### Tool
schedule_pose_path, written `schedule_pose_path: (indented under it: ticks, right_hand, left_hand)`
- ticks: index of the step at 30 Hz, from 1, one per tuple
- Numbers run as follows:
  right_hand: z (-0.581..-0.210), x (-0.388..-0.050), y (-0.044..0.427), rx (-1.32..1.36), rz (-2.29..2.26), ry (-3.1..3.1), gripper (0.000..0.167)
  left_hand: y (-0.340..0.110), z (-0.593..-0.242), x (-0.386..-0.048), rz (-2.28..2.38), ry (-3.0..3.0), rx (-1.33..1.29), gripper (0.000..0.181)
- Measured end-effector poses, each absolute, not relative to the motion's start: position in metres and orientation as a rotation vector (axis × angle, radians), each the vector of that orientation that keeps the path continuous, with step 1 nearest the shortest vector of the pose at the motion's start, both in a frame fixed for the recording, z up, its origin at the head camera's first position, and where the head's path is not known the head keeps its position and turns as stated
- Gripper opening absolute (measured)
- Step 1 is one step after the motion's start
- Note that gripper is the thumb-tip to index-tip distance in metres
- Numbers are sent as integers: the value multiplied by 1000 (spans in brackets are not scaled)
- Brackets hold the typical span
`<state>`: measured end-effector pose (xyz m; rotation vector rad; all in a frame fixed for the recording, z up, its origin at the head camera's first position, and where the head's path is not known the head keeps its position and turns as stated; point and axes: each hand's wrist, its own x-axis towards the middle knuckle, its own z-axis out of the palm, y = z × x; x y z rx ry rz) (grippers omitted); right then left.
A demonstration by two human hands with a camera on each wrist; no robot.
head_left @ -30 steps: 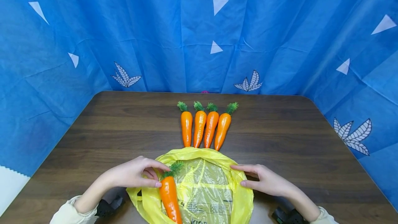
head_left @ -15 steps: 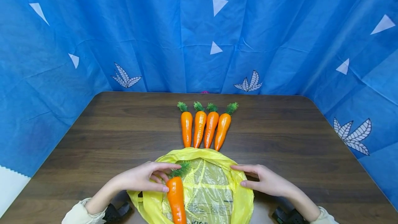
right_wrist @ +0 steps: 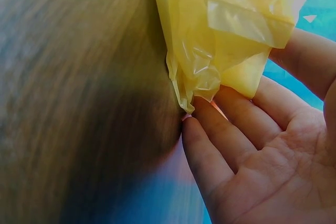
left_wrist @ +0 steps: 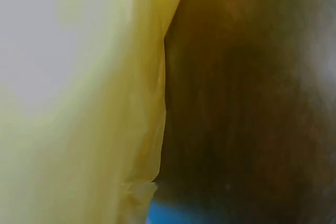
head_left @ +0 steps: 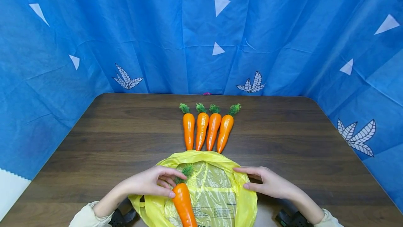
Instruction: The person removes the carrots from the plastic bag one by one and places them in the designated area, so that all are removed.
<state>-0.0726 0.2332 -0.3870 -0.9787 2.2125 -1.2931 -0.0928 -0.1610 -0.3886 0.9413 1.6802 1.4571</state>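
In the head view my left hand (head_left: 152,184) holds an orange carrot (head_left: 185,204) near its green leafy top, thumb on the orange body. The carrot slants over the mouth of a yellow plastic bag (head_left: 244,207), its tip cut off by the frame's lower edge. On the bag's right rim my right hand (head_left: 270,183) has its thumb and fingers at the film. From the right wrist, the right hand (right_wrist: 262,145) shows yellow film (right_wrist: 226,35) between thumb and fingers. Only blurred yellow film (left_wrist: 105,145) fills the left wrist view's left side; the left hand is unseen there.
Several more carrots (head_left: 202,129) lie side by side beyond the bag, leafy tops pointing away. A dark wood table (head_left: 119,132) carries everything. Behind it hangs a blue curtain (head_left: 151,38) with white triangles and leaf prints.
My left hand has moved right and slightly down with the carrot, farther over the bag's mouth. The carrot has tilted more. The right hand and bag stay nearly still.
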Motion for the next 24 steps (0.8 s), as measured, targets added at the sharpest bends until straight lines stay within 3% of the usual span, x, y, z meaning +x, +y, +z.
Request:
schedule_pose_path:
  ticks: [24]
  right_hand:
    - [-387,-72,234,-996,-1280,2234,47]
  left_hand:
    - [-159,-365,-91,1659,1796,892,47]
